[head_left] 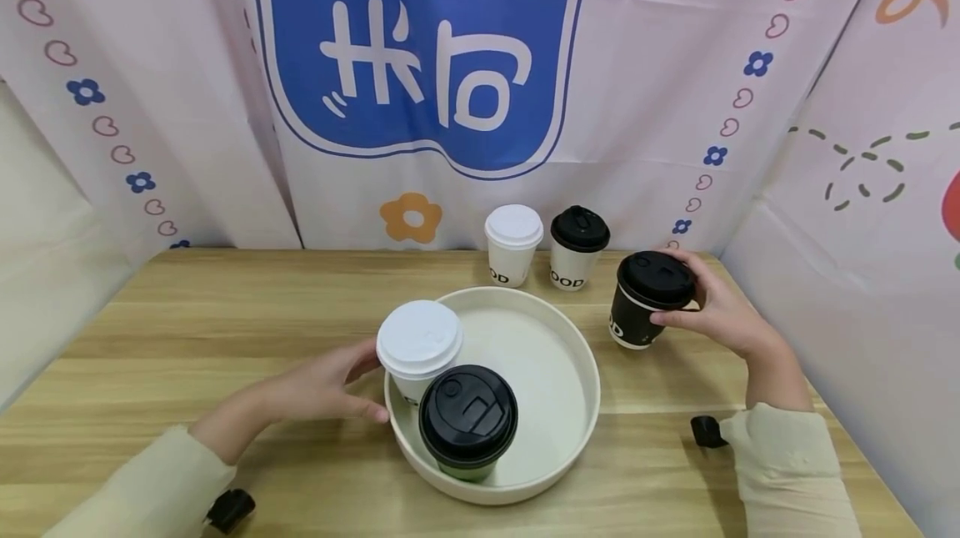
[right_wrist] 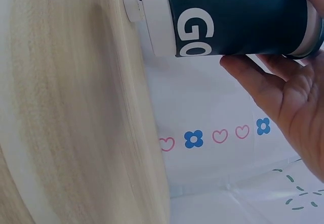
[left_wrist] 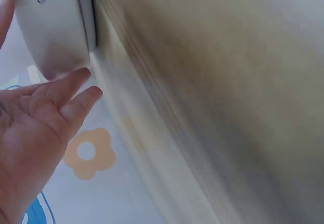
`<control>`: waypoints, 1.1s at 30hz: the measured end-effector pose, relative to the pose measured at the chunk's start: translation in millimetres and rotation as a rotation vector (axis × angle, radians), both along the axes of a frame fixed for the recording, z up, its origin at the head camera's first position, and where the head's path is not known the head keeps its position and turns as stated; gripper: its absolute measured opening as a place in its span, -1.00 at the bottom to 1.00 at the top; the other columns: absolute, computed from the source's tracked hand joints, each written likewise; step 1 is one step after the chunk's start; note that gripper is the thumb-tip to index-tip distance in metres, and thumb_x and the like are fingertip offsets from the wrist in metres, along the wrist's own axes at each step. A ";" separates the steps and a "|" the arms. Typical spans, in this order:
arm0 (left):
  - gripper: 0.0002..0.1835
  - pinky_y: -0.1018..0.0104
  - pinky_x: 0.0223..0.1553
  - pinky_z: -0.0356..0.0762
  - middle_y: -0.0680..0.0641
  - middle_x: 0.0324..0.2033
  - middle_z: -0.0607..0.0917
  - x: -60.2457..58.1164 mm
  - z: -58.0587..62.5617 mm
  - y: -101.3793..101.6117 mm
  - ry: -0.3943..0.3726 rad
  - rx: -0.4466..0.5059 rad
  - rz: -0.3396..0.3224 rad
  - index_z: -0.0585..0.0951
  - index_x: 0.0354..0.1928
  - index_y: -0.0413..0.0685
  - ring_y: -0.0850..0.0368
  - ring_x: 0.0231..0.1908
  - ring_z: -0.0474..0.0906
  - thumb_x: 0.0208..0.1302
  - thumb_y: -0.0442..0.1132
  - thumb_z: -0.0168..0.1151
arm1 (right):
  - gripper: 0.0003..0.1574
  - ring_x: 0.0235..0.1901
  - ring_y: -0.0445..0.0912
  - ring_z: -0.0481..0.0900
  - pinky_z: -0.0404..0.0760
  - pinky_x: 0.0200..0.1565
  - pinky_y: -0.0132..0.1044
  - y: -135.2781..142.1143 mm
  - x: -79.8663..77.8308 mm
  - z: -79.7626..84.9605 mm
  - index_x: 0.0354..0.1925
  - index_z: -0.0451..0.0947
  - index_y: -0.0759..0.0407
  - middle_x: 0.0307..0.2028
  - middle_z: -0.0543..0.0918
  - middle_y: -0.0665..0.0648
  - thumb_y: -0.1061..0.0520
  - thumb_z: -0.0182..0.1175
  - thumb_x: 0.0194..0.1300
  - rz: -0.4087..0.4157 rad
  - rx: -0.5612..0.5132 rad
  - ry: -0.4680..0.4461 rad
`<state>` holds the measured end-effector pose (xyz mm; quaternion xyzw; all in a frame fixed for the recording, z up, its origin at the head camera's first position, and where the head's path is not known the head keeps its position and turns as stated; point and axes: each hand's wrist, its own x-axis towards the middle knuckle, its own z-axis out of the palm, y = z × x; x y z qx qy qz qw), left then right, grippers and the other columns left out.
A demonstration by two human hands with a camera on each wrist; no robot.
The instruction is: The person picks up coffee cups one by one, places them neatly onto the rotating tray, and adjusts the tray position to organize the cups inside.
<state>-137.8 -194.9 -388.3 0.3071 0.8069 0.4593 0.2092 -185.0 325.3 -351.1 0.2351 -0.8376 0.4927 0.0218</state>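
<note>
My right hand (head_left: 720,313) grips a black paper cup (head_left: 633,317) with a black lid, thumb in front and fingers behind. White letters show on that cup (right_wrist: 233,19) in the right wrist view. I cannot tell if its base touches the table. My left hand (head_left: 322,384) is at the left side of a round cream tray (head_left: 555,471), thumb and fingers spread apart beside its rim. Inside the tray's left part stand a white-lidded white cup (head_left: 420,338) and a black-lidded cup (head_left: 468,421) with a green lower part. In the left wrist view the hand's fingers (left_wrist: 78,105) look extended.
Behind the tray stand a white cup with a white lid (head_left: 513,246) and a white cup with a black lid (head_left: 577,246), side by side. A printed cloth (head_left: 337,188) hangs along the back of the wooden table (head_left: 225,304). More cloth closes off the right side.
</note>
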 end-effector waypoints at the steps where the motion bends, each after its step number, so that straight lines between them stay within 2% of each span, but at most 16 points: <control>1: 0.05 0.16 0.48 0.16 -0.35 0.50 0.16 4.4 1.5 -0.6 -0.008 0.005 0.011 0.05 0.51 -0.33 -0.34 0.48 0.10 0.14 -0.10 0.47 | 0.01 0.12 -0.44 0.46 0.46 0.07 -0.66 -0.4 0.0 0.4 0.42 0.15 0.25 0.22 0.39 -0.23 0.44 0.40 0.09 -0.003 0.000 -0.003; 2: 0.05 0.28 0.48 0.17 -0.32 0.51 0.14 8.9 3.1 -1.0 -0.020 0.015 0.026 0.04 0.53 -0.30 -0.32 0.49 0.08 0.16 -0.11 0.46 | 0.01 0.12 -0.44 0.45 0.45 0.08 -0.66 -0.7 0.2 0.7 0.42 0.15 0.25 0.22 0.38 -0.23 0.43 0.40 0.09 -0.002 0.005 -0.003; 3: 0.05 0.30 0.47 0.16 -0.33 0.51 0.13 13.6 5.0 -1.1 -0.019 0.025 0.035 0.02 0.53 -0.29 -0.32 0.49 0.07 0.18 -0.12 0.44 | 0.01 0.12 -0.44 0.44 0.44 0.08 -0.67 -0.9 0.2 0.8 0.42 0.15 0.25 0.22 0.38 -0.22 0.43 0.40 0.09 -0.002 0.008 -0.004; 4: 0.05 0.41 0.45 0.17 -0.31 0.52 0.11 18.6 6.9 -1.2 -0.027 0.031 0.052 0.00 0.54 -0.27 -0.31 0.50 0.05 0.19 -0.12 0.44 | 0.01 0.13 -0.44 0.44 0.44 0.09 -0.67 -1.3 0.0 1.1 0.43 0.14 0.25 0.22 0.37 -0.21 0.42 0.40 0.10 0.000 0.012 -0.006; 5: 0.05 0.40 0.45 0.17 -0.32 0.52 0.10 23.6 8.7 -0.9 -0.027 0.042 0.067 -0.02 0.55 -0.27 -0.32 0.50 0.04 0.20 -0.13 0.43 | 0.01 0.13 -0.45 0.43 0.43 0.09 -0.67 -1.4 -0.3 1.3 0.42 0.14 0.25 0.23 0.37 -0.20 0.41 0.41 0.10 -0.001 0.016 -0.007; 7: 0.04 0.31 0.45 0.20 -0.34 0.52 0.10 33.0 12.0 0.7 -0.015 0.062 0.098 -0.03 0.55 -0.28 -0.33 0.49 0.05 0.22 -0.14 0.41 | 0.02 0.14 -0.45 0.42 0.42 0.10 -0.68 -1.7 -0.2 1.3 0.43 0.13 0.23 0.23 0.36 -0.20 0.39 0.41 0.11 0.000 0.025 -0.014; 9: 0.02 0.03 0.42 0.21 -0.39 0.49 0.12 41.9 14.1 3.4 0.007 0.082 0.130 -0.03 0.54 -0.33 -0.38 0.47 0.07 0.24 -0.15 0.39 | 0.02 0.14 -0.46 0.41 0.41 0.10 -0.69 -2.2 0.3 1.4 0.44 0.13 0.23 0.24 0.36 -0.18 0.38 0.41 0.12 -0.002 0.034 -0.017; 11: 0.01 -0.13 0.36 0.23 -0.40 0.48 0.14 50.2 14.4 6.8 0.015 0.093 0.182 -0.01 0.53 -0.35 -0.40 0.45 0.11 0.24 -0.16 0.40 | 0.02 0.14 -0.46 0.41 0.41 0.10 -0.70 -2.8 0.8 1.6 0.44 0.13 0.22 0.24 0.35 -0.17 0.37 0.41 0.12 -0.005 0.039 -0.018; 13: 0.00 -0.18 0.32 0.30 -0.40 0.47 0.18 57.9 13.7 10.5 0.013 0.100 0.248 0.03 0.52 -0.36 -0.41 0.43 0.15 0.23 -0.15 0.41 | 0.02 0.14 -0.47 0.40 0.40 0.10 -0.70 -3.9 1.3 2.1 0.44 0.13 0.22 0.25 0.34 -0.15 0.37 0.41 0.13 -0.007 0.043 -0.017; 15: -0.02 -0.13 0.29 0.38 -0.39 0.45 0.23 64.8 12.3 14.6 0.010 0.104 0.323 0.09 0.50 -0.37 -0.39 0.42 0.20 0.20 -0.14 0.43 | 0.02 0.15 -0.47 0.39 0.40 0.10 -0.70 -5.1 1.7 2.6 0.44 0.13 0.21 0.27 0.33 -0.12 0.37 0.41 0.13 -0.007 0.043 -0.017; 18: -0.04 -0.06 0.27 0.41 -0.39 0.42 0.29 73.6 9.8 20.5 0.028 0.116 0.398 0.15 0.46 -0.43 -0.36 0.39 0.26 0.17 -0.16 0.46 | 0.02 0.16 -0.49 0.37 0.38 0.10 -0.72 -6.5 2.2 3.5 0.44 0.12 0.22 0.30 0.31 -0.12 0.36 0.41 0.13 -0.007 0.043 -0.018; 22: -0.04 -0.04 0.26 0.41 -0.40 0.37 0.36 81.9 5.5 28.7 0.116 0.084 0.440 0.23 0.41 -0.49 -0.33 0.35 0.34 0.10 -0.14 0.50 | 0.03 0.16 -0.49 0.37 0.38 0.10 -0.72 -6.0 2.4 4.0 0.44 0.12 0.23 0.31 0.30 -0.09 0.37 0.41 0.12 -0.004 0.036 -0.025; 25: -0.02 -0.04 0.26 0.42 -0.40 0.34 0.41 85.7 3.2 33.2 0.177 0.036 0.465 0.27 0.38 -0.49 -0.31 0.32 0.40 0.04 -0.10 0.54 | 0.03 0.21 -0.49 0.33 0.37 0.12 -0.72 -6.6 2.5 4.3 0.45 0.12 0.22 0.39 0.25 0.07 0.37 0.41 0.12 -0.004 0.033 -0.035; 29: 0.01 -0.03 0.27 0.42 -0.38 0.33 0.42 87.3 1.4 36.7 0.180 0.014 0.488 0.27 0.40 -0.46 -0.28 0.33 0.40 0.00 -0.07 0.55 | 0.04 0.41 -0.36 0.14 0.29 0.14 -0.76 -7.6 3.2 4.6 0.45 0.10 0.21 0.51 0.03 0.31 0.37 0.41 0.13 0.000 0.036 -0.055; 32: 0.04 -0.01 0.29 0.40 -0.36 0.35 0.41 86.8 0.0 38.2 0.166 0.018 0.493 0.25 0.42 -0.43 -0.25 0.34 0.39 -0.01 -0.07 0.56 | 0.03 0.45 -0.30 0.07 0.27 0.14 -0.78 -7.7 3.6 4.8 0.46 0.10 0.20 0.53 -0.02 0.36 0.37 0.40 0.14 0.004 0.037 -0.060; 33: 0.05 0.00 0.30 0.39 -0.36 0.35 0.41 86.3 -0.3 38.5 0.165 0.020 0.492 0.24 0.42 -0.43 -0.25 0.35 0.38 -0.01 -0.06 0.56 | 0.03 0.43 -0.32 0.10 0.28 0.14 -0.77 -7.9 3.6 5.0 0.45 0.10 0.20 0.52 0.00 0.36 0.37 0.40 0.14 0.005 0.035 -0.058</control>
